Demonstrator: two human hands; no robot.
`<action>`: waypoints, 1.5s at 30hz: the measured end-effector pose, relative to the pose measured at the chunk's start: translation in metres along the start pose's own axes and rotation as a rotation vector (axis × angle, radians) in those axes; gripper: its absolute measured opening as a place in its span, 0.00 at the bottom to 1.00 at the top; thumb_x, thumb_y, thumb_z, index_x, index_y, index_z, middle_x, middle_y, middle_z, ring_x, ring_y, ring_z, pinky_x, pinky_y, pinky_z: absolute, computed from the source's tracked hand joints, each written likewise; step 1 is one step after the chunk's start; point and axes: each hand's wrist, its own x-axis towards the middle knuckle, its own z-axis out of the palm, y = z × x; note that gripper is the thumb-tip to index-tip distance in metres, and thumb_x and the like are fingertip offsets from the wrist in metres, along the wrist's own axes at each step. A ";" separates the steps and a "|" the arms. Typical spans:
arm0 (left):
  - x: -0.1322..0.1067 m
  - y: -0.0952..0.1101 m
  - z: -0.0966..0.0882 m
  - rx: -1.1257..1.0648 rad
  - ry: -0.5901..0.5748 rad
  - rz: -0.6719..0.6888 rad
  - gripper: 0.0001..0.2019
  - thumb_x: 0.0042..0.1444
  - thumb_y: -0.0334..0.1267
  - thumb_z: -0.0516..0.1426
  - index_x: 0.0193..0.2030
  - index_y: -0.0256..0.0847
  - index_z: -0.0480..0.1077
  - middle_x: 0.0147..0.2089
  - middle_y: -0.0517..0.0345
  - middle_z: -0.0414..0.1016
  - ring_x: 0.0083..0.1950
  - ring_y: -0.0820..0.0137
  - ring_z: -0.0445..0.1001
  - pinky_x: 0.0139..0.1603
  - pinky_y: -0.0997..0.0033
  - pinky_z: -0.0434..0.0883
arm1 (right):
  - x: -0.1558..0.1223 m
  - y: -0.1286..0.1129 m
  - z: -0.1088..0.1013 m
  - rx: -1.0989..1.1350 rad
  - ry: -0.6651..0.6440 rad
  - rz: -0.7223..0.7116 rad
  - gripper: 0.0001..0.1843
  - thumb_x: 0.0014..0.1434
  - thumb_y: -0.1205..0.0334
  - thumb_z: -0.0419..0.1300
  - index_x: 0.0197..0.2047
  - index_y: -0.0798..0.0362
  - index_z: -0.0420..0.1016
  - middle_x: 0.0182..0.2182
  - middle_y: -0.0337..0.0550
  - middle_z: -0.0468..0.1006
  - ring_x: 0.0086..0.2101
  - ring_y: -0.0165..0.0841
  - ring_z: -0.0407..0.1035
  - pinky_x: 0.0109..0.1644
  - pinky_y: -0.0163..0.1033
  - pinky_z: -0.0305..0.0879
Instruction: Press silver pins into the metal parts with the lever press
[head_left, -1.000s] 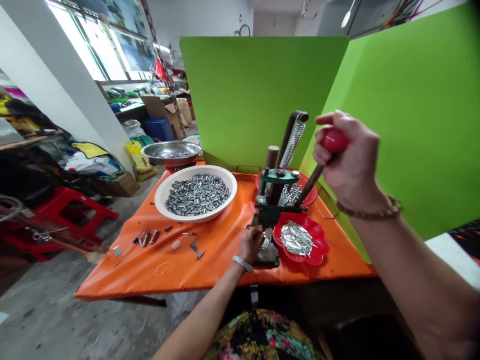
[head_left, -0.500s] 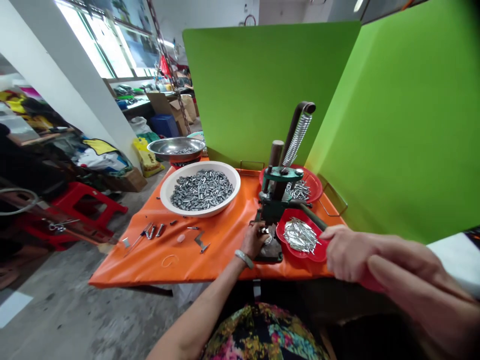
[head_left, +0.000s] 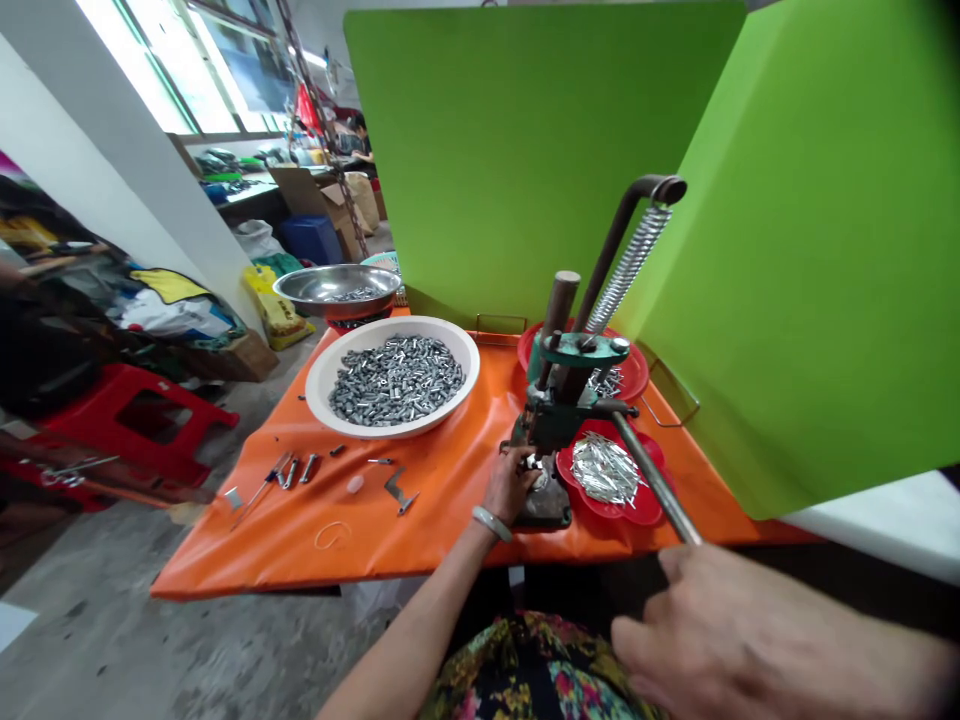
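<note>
A green hand press (head_left: 559, 405) stands near the table's front edge, with a coil spring (head_left: 630, 268) on its upper arm. My right hand (head_left: 697, 620) is wrapped round the end of the press's metal lever (head_left: 660, 490), low at the right. At the press base (head_left: 546, 505) my left hand (head_left: 511, 482), with a bangle on its wrist, has its fingers closed under the ram. Something small and shiny shows at the fingertips, too small to name. Beside the base, a red dish (head_left: 651, 508) holds thin silver pins (head_left: 606, 470).
Left on the orange table cover (head_left: 450, 500) sits a white basin (head_left: 319, 385) of small grey metal parts. Behind it is a steel bowl (head_left: 300, 285). Loose tools and a bent metal strip (head_left: 395, 485) lie in front. A green panel (head_left: 525, 150) rises behind.
My right hand has pulled the lever down and toward me. My left hand stays at the press base. The view has shifted slightly.
</note>
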 end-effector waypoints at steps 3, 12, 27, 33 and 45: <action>0.000 0.001 -0.001 -0.019 -0.007 -0.020 0.16 0.44 0.32 0.59 0.43 0.42 0.66 0.36 0.57 0.68 0.37 0.75 0.67 0.39 0.74 0.68 | -0.002 -0.008 0.027 -0.132 -0.166 -0.054 0.05 0.53 0.67 0.50 0.27 0.53 0.64 0.13 0.36 0.64 0.16 0.27 0.54 0.24 0.37 0.45; -0.001 0.002 -0.001 -0.052 -0.028 -0.055 0.15 0.45 0.34 0.58 0.42 0.41 0.66 0.38 0.56 0.67 0.39 0.73 0.67 0.40 0.72 0.67 | -0.017 0.017 0.155 -0.207 0.073 -0.030 0.18 0.54 0.73 0.43 0.44 0.60 0.67 0.18 0.41 0.64 0.20 0.29 0.57 0.30 0.39 0.49; -0.005 0.017 -0.005 -0.097 -0.031 -0.099 0.17 0.44 0.29 0.58 0.43 0.42 0.65 0.41 0.56 0.67 0.39 0.74 0.66 0.43 0.71 0.66 | -0.013 0.061 0.228 -0.198 0.286 -0.001 0.13 0.56 0.72 0.47 0.40 0.59 0.70 0.22 0.42 0.65 0.26 0.27 0.60 0.43 0.41 0.56; -0.006 0.017 -0.004 -0.094 -0.006 -0.120 0.18 0.41 0.29 0.59 0.42 0.41 0.66 0.41 0.56 0.68 0.40 0.73 0.66 0.45 0.70 0.66 | -0.010 0.066 0.234 -0.187 0.439 0.013 0.14 0.54 0.70 0.49 0.43 0.59 0.70 0.27 0.45 0.69 0.31 0.31 0.65 0.48 0.45 0.58; 0.001 0.041 -0.043 0.087 -0.068 -0.040 0.15 0.46 0.29 0.54 0.43 0.41 0.67 0.39 0.54 0.69 0.39 0.72 0.67 0.42 0.71 0.68 | -0.012 0.031 0.196 0.018 0.404 0.055 0.10 0.55 0.70 0.49 0.34 0.56 0.70 0.23 0.41 0.67 0.26 0.28 0.63 0.39 0.39 0.60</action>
